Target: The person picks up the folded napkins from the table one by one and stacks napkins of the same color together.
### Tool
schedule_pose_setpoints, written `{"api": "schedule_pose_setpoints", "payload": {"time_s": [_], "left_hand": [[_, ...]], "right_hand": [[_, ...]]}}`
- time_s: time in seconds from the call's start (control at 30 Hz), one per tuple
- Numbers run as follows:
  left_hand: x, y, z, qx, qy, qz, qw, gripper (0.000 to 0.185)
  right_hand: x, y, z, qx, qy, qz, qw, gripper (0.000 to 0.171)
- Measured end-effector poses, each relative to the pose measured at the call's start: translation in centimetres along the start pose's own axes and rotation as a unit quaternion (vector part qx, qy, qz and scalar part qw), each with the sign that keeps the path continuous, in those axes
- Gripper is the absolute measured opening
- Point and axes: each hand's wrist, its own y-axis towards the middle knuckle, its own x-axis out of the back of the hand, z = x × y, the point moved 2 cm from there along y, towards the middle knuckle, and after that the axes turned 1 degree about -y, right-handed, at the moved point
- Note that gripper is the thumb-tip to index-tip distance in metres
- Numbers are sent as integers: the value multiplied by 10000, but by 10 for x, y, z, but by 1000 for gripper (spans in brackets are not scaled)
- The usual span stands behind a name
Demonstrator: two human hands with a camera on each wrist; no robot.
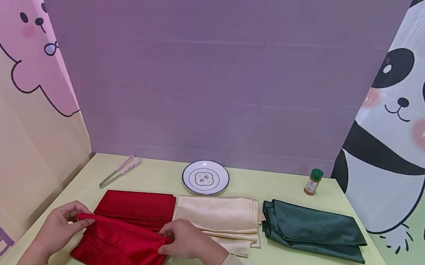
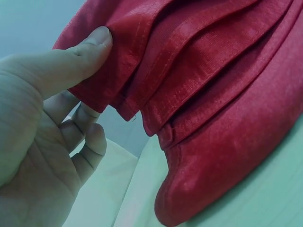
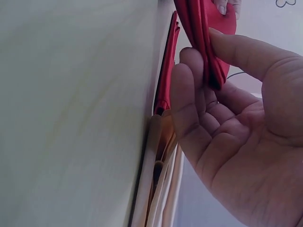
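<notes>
A red cloth [image 1: 123,246] lies folded at the table's near left, its top edge lifted into a ridge. My left hand [image 1: 57,226] pinches the left end of that ridge between thumb and fingers; the thumb presses the red hem [image 2: 118,56] in the left wrist view. My right hand [image 1: 187,239] pinches the right end, and the right wrist view shows thumb and fingers closed on the gathered red edge [image 3: 208,52]. Behind it lies a second folded red cloth [image 1: 138,206].
A folded cream cloth [image 1: 219,219] lies beside the red one, and a folded dark green cloth [image 1: 314,229] further right. A white plate [image 1: 205,177], pale tongs [image 1: 119,171] and a green-capped spice jar [image 1: 313,181] stand at the back. Printed backdrops wall three sides.
</notes>
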Motion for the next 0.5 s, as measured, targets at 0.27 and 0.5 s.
{"api": "schedule_pose_setpoints", "payload": {"time_s": [0.27,0.5], "left_hand": [[1,-1,1,134,-75,-28,9999,19],[2,0,1,51,-206,68,9998,19]], "right_hand": [[2,-2,0,130,-24,-50,9999,16],[5,0,-4,278,-42,-169,9995,24]]}}
